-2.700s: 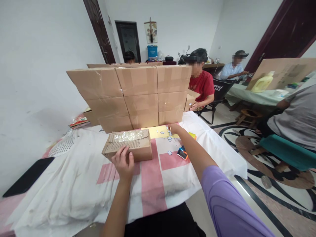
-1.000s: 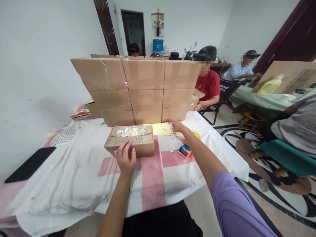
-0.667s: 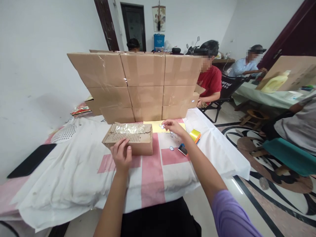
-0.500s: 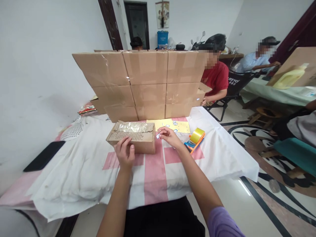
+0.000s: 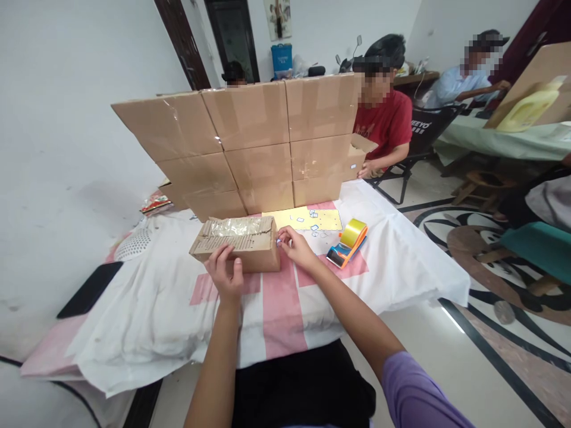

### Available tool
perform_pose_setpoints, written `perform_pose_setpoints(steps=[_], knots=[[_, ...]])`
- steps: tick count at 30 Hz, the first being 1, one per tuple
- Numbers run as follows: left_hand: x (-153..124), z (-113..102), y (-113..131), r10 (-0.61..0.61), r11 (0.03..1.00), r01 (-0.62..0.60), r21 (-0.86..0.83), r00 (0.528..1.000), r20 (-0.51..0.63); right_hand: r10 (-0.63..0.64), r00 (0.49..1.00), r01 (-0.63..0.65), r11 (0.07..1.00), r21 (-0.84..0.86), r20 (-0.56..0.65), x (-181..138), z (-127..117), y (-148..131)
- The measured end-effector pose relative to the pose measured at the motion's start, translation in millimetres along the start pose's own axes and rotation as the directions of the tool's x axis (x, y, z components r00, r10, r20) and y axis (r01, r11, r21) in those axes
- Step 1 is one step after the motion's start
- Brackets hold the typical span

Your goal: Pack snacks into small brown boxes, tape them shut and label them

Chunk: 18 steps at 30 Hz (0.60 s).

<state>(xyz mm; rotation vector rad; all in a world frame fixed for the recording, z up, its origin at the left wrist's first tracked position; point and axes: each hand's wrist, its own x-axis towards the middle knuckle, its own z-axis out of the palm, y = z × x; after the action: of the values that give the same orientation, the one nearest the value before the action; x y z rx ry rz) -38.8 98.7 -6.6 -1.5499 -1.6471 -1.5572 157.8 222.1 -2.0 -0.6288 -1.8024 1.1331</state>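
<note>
A plain brown small carton (image 5: 238,249), topped with glossy clear tape, is noted on the white table cover (image 5: 147,309), which is crossed by pink bands. Behind the small carton, a tan stacked carton wall (image 5: 250,142) is seen. Right of it, a pale yellow sheet (image 5: 307,220) dotted with blue-edged white stickers (image 5: 312,214) is recorded, then a yellow tape roll (image 5: 352,233) on an orange-and-blue dispenser.

Your right hand (image 5: 298,248) has left the yellow sheet (image 5: 307,219) and come back to the right end of the box (image 5: 238,249), pinching a small sticker (image 5: 279,241) picked up from the sheet. The tape dispenser (image 5: 348,242) now sits upright.
</note>
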Motion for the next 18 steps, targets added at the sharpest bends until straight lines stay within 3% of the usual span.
perform_pose_setpoints(steps=[12, 18], knots=[[-1.1, 0.9, -0.8, -0.018, 1.000, 0.017, 0.020, 1.000, 0.016, -0.010, 1.000, 0.009, 0.997, -0.082, -0.010, 0.0, 0.5, -0.3], [0.5, 0.7, -0.1, 0.018, 1.000, -0.019, 0.014, 0.999, 0.030, 0.058, 0.983, -0.068, 0.996, -0.051, -0.173, -5.7, 8.9, 11.4]])
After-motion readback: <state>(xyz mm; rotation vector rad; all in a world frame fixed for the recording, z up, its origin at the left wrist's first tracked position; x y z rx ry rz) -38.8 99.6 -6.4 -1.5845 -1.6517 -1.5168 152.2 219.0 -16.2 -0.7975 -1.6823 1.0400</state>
